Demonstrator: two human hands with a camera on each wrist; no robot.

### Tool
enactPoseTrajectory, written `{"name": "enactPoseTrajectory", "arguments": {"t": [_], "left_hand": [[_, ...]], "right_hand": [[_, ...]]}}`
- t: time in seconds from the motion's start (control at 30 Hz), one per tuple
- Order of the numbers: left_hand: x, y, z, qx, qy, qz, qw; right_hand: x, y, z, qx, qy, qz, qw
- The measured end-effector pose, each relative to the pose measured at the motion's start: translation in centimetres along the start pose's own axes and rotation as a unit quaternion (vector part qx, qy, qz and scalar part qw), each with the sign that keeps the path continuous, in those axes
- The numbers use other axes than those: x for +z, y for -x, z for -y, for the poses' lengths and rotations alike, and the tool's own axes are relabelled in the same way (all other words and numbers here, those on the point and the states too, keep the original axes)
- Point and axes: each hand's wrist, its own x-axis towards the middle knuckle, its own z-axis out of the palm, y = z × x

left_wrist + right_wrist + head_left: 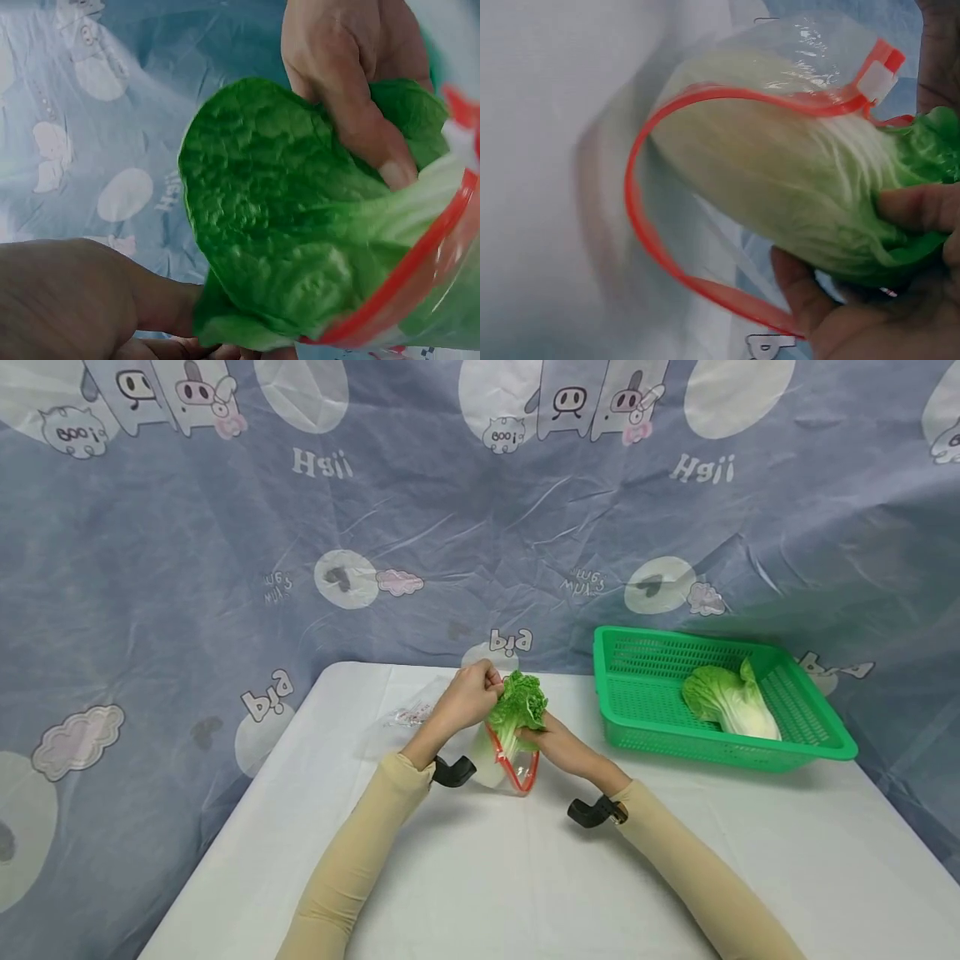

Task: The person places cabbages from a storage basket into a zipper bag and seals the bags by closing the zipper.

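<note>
Holding part-bagged cabbage [521, 703]; backdrop [420, 510] reads "BOO"

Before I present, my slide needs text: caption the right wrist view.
Right hand holding cabbage at the mouth of a red-edged bag.

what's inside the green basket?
One cabbage, pale base toward the near rim, leafy end farther back. Its underside and the green basket floor directly beneath it are covered, so I can't tell what's there.
</note>
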Motion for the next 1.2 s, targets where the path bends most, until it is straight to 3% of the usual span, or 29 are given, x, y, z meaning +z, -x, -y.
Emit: {"name": "enactPoseTrajectory", "arguments": {"t": [0.2,0.43,0.6,0.7,0.83,0.97,1.2], "left_hand": [[-0.3,0.3,-0.3,0.015,-0.009,-0.005,0.9998],[0.1,0.5,-0.8,0.026,-0.002,0.016,0.9995],[0.6,0.6,-1.0,0.063,0.001,0.010,0.9980],[0.8,0.8,-1.3,0.090,-0.003,0.031,0.9955],[0.9,1.1,-1.8,0.099,-0.013,0.065,0.9928],[0.6,1.2,-1.8,0.089,-0.011,0.064,0.9939],[-0.2,1.0,-1.4,0.075,0.002,0.039,0.9964]], "right_hand": [[0.0,-0.9,1.0,0.015,0.088,-0.037,0.9953],[0.8,-1.5,1.2,0.060,0.150,-0.071,0.9843],[1.3,-1.4,1.6,0.066,0.216,-0.062,0.9721],[1.6,-1.4,1.9,0.060,0.244,-0.058,0.9663],[2.0,-1.6,1.6,0.076,0.239,-0.082,0.9644],[2.1,-1.7,1.6,0.116,0.208,-0.107,0.9654],[0.4,-0.5,3.8,0.169,0.134,-0.055,0.9748]]}}
